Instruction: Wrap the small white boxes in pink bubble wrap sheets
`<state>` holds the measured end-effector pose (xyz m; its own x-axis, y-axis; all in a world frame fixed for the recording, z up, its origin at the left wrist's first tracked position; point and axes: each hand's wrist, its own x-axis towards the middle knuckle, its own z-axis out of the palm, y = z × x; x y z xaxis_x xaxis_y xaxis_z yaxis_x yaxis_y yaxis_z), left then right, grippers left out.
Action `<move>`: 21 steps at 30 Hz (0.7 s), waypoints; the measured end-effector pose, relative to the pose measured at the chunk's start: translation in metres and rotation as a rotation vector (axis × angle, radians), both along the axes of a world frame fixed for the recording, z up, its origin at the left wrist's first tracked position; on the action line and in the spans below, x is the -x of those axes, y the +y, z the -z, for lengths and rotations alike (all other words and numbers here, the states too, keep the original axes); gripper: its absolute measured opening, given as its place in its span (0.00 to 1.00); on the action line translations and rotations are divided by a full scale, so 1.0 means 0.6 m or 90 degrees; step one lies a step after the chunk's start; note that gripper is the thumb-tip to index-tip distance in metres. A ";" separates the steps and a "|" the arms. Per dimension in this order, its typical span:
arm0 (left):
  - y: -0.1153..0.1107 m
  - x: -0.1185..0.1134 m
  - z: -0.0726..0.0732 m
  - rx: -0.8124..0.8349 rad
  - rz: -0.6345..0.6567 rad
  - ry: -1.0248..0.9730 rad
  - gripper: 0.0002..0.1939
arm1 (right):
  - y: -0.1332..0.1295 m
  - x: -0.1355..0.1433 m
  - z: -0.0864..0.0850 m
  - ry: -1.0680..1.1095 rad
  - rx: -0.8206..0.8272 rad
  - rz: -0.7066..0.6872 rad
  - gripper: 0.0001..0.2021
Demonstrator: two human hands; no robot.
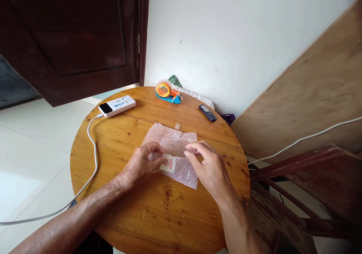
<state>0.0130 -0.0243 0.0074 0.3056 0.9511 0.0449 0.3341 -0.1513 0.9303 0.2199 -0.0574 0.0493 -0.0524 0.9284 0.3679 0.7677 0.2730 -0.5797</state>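
Observation:
A sheet of clear, pinkish bubble wrap [169, 135] lies on the round wooden table, with a raised edge or fold across its middle. On its near half rests a small flat rectangular packet [170, 163] with a pale face and red print; its left part is under my left hand. My left hand [144, 161] has its thumb on the packet and its curled index finger at the wrap's fold. At the fold's right end, my right hand [207, 161] pinches the wrap between thumb and fingers.
An orange and blue tape dispenser [168, 91] stands at the table's [169, 223] far edge. A white device [117, 106] with a cable [94, 152] sits far left, and a dark blue handheld device [207, 113] far right. A small tape piece [177, 126] lies behind the wrap.

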 end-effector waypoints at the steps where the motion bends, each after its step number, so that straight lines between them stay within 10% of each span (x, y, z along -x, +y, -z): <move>1: 0.000 0.000 -0.001 -0.004 0.000 0.004 0.08 | -0.010 0.011 -0.012 -0.040 -0.057 -0.029 0.05; 6: 0.001 -0.001 0.002 -0.038 -0.001 0.009 0.09 | -0.033 0.065 -0.021 -0.179 -0.018 -0.219 0.09; 13: 0.014 0.022 -0.011 -0.021 0.000 0.035 0.14 | -0.029 0.071 0.009 -0.220 0.024 -0.177 0.08; 21: 0.021 0.067 -0.018 -0.069 -0.083 0.369 0.18 | -0.019 0.092 -0.005 -0.375 0.063 -0.172 0.05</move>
